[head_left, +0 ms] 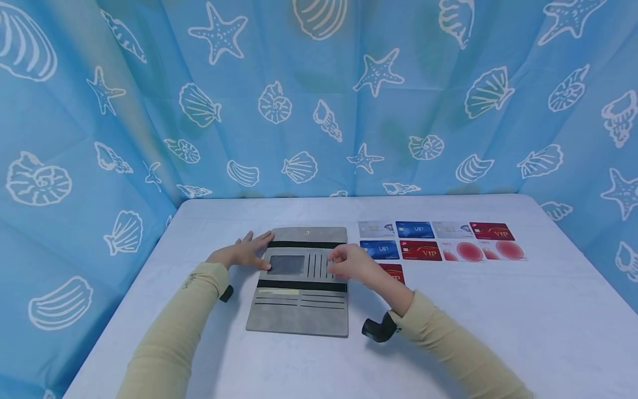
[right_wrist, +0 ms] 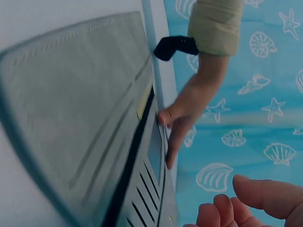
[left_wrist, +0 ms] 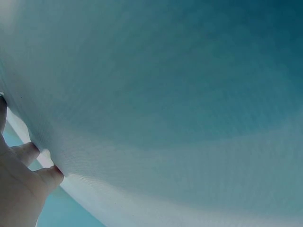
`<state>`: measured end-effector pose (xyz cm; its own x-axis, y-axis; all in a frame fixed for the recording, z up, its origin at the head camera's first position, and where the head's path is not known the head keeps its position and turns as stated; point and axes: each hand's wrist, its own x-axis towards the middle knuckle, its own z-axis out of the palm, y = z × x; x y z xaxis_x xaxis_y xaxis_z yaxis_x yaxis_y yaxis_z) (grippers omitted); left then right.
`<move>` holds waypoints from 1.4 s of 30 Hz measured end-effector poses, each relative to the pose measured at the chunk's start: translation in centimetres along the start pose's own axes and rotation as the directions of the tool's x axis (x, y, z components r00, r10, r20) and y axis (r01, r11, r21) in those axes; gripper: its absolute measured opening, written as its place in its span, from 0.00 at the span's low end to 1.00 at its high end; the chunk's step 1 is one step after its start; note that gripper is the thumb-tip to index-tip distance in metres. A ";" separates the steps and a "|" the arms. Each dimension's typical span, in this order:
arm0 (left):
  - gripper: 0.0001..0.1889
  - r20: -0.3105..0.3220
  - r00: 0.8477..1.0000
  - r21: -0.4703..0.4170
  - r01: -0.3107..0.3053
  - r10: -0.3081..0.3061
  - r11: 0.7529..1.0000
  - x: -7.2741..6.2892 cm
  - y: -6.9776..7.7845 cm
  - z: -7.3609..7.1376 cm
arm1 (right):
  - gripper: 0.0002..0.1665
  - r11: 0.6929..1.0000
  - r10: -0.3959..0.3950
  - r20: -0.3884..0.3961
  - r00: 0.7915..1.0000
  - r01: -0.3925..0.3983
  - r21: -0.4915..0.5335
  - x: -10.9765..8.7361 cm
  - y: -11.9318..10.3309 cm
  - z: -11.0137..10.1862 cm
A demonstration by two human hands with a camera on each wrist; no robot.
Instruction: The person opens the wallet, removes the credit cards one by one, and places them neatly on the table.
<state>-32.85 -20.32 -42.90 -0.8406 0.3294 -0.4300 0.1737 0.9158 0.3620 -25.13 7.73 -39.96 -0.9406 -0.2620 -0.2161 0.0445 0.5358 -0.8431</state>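
A grey long wallet (head_left: 299,324) lies unfolded on the table, with a clear window (head_left: 287,265), rows of card slots and two dark bands. My left hand (head_left: 247,251) rests at its left edge, fingers spread and thumb near the window; the right wrist view shows this hand (right_wrist: 194,101) too. Above the upright slots hovers my right hand (head_left: 353,262), fingers loosely bent. In its wrist view, the thumb and fingers (right_wrist: 220,210) stand apart and no card shows between them. A pale yellow strip (head_left: 279,292) peeks out near the lower band.
Right of the wallet lie several cards in rows: silver ones, a blue VIP card (head_left: 415,229), a red VIP card (head_left: 491,231) and pink-patterned ones (head_left: 468,251). Another red card (head_left: 395,271) is partly hidden by my right forearm. A blue seashell curtain (head_left: 319,83) hangs behind the white table (head_left: 498,321).
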 end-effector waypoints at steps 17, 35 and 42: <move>0.49 0.005 0.999 -0.029 0.038 -0.038 0.999 -0.5 0.0 0.1 | 0.11 0.994 -0.107 0.113 0.988 0.107 0.008 0.5 -0.5 4.9; 0.50 -0.004 0.999 -0.037 0.046 -0.047 0.998 -0.1 -0.1 0.2 | 0.08 0.993 -0.050 0.137 0.989 0.064 -0.095 1.6 -1.1 7.7; 0.49 -0.004 0.999 -0.031 0.037 -0.037 0.999 -0.2 0.3 0.2 | 0.04 0.992 -0.039 0.131 0.991 0.053 -0.110 1.9 -0.5 8.0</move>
<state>-32.54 -20.10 -42.90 -0.8487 0.2942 -0.4396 0.1263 0.9197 0.3717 -24.23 0.56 -43.87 -0.8892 -0.3857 -0.2460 -0.0434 0.6064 -0.7939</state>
